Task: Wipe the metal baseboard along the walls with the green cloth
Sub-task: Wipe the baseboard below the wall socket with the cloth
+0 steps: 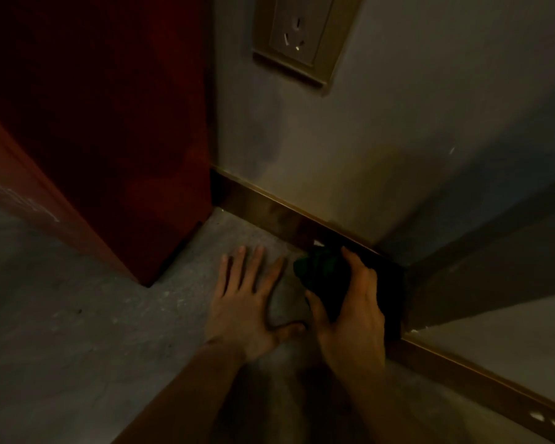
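Right hand [353,312] grips the cloth [321,267] against the baseboard [269,206] at the wall corner; left hand [247,302] spread flat on floor [77,331]; next, slide along

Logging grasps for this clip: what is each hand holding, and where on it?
The right hand grips the bunched green cloth around its near end, by the baseboard. The left hand holds nothing, flat on the floor.

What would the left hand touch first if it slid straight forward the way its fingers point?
Probably the metal baseboard: the left hand lies flat on the floor, fingers aimed at it, with only bare floor between.
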